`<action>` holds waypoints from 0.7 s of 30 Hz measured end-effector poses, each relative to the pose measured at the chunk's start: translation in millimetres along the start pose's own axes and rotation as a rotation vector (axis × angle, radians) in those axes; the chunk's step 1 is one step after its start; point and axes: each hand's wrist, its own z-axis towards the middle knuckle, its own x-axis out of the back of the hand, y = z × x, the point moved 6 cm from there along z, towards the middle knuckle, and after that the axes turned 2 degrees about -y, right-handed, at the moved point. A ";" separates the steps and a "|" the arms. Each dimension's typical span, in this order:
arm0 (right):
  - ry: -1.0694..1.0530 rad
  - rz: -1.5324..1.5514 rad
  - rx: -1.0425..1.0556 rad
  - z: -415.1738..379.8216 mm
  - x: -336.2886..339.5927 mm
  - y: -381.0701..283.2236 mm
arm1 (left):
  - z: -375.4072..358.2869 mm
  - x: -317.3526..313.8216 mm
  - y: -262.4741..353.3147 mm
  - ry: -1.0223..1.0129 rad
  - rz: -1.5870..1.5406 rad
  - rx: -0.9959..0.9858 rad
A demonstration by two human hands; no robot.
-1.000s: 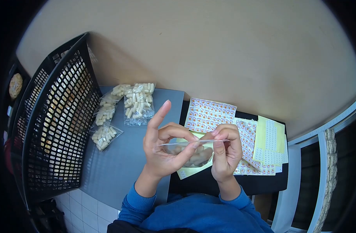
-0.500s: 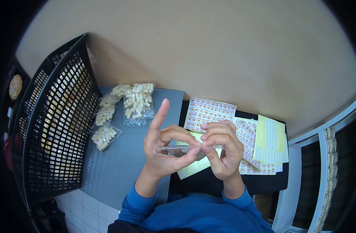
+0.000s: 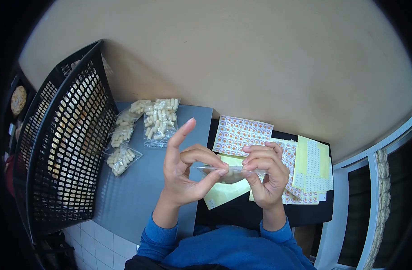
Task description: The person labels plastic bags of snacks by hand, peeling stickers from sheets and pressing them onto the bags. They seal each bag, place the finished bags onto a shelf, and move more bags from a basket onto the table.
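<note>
Between my hands, in front of my body, is a clear plastic bag (image 3: 235, 174) with its top edge level and something pale inside. My left hand (image 3: 185, 168) pinches that edge between thumb and fingers, its index finger pointing up. My right hand (image 3: 266, 173) grips the same edge a little to the right, thumb below and fingers above. What fills the bag is mostly hidden by my fingers and the steep angle. A yellow backing sheet (image 3: 221, 195) lies below the bag on the black surface.
Left on the grey table (image 3: 138, 189) lie several clear bags of pale capsule-shaped pieces (image 3: 161, 121). A tall black mesh basket (image 3: 66, 144) full of similar bags stands at the left. Sticker sheets (image 3: 242, 135) and yellow sheets (image 3: 311, 164) cover the black surface (image 3: 300, 216) at right.
My hands have moved apart along the bag's top edge, the left one slightly left and the right one slightly right. A wider stretch of edge now shows between them.
</note>
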 end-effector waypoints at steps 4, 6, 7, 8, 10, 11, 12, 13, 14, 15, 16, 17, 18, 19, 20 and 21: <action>0.000 -0.027 0.005 -3.1 3.5 -0.3 | -2.5 -1.8 -3.6 -0.017 -0.039 0.043; 0.005 -0.032 0.006 -4.6 6.0 0.3 | -2.3 -4.3 -4.6 -0.041 -0.041 0.066; 0.025 -0.032 -0.007 -5.3 8.8 1.7 | -1.6 -5.3 -5.6 -0.034 -0.052 0.095; 0.044 -0.033 -0.021 -5.9 11.8 3.1 | -1.2 -5.9 -6.5 -0.027 -0.063 0.124; 0.053 -0.053 -0.020 -7.8 16.9 6.6 | -1.5 -5.1 -5.9 -0.021 -0.055 0.137; 0.059 -0.071 -0.018 -8.2 18.9 7.4 | -1.3 -3.7 -6.6 -0.013 -0.046 0.151; 0.064 -0.074 -0.019 -8.7 19.9 7.1 | -1.7 -2.4 -7.2 -0.018 -0.048 0.149; 0.062 -0.080 -0.019 -9.3 20.1 6.7 | -2.6 -1.6 -8.7 -0.041 -0.036 0.146; 0.060 -0.086 -0.020 -9.7 20.3 6.4 | -3.2 -0.9 -9.8 -0.063 -0.024 0.143; 0.062 -0.086 -0.019 -9.9 20.9 6.5 | -3.1 0.3 -10.4 -0.065 -0.024 0.142; 0.056 -0.090 -0.016 -10.4 20.8 6.5 | -2.8 0.3 -11.0 -0.086 -0.021 0.143; 0.051 -0.095 -0.013 -10.9 20.8 6.5 | -2.6 -0.3 -11.3 -0.108 -0.019 0.145; 0.054 -0.097 -0.014 -11.5 21.3 7.3 | -2.5 -0.3 -11.0 -0.111 -0.020 0.143; 0.070 -0.080 -0.024 -12.3 22.8 9.1 | -2.6 -0.2 -11.3 -0.102 -0.040 0.155; 0.086 -0.067 -0.035 -13.6 26.1 9.7 | -2.7 -1.3 -11.6 -0.094 -0.063 0.166; 0.088 -0.077 -0.038 -14.7 29.3 7.7 | -2.9 -1.0 -9.5 -0.098 -0.073 0.165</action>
